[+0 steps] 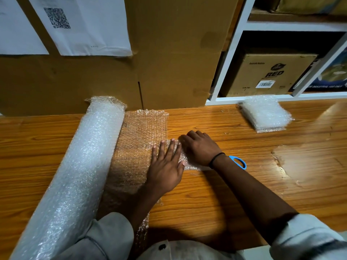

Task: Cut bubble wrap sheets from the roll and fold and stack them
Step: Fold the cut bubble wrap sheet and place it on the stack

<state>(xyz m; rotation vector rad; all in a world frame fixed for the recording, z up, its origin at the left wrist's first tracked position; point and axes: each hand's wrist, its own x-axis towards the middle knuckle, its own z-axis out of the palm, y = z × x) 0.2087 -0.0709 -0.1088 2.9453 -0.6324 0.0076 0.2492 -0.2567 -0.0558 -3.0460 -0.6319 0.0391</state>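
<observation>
A thick bubble wrap roll [80,166] lies along the left of the wooden table [244,184]. A loose length of bubble wrap sheet [139,132] spreads flat from the roll toward the right. My left hand [166,166] lies flat on the sheet's right edge with straight fingers pressing it down. My right hand [199,147] is just beside it, its fingers curled down onto a whiter, doubled-up part of the sheet [189,164]. A stack of folded bubble wrap sheets [264,113] sits at the back right. Blue-handled scissors [239,162] lie behind my right wrist, mostly hidden.
A large cardboard box [169,62] with white paper labels stands against the table's back edge. To its right, a white shelf unit [231,59] holds another cardboard box [266,74]. Bare wood stretches to the right of my arms.
</observation>
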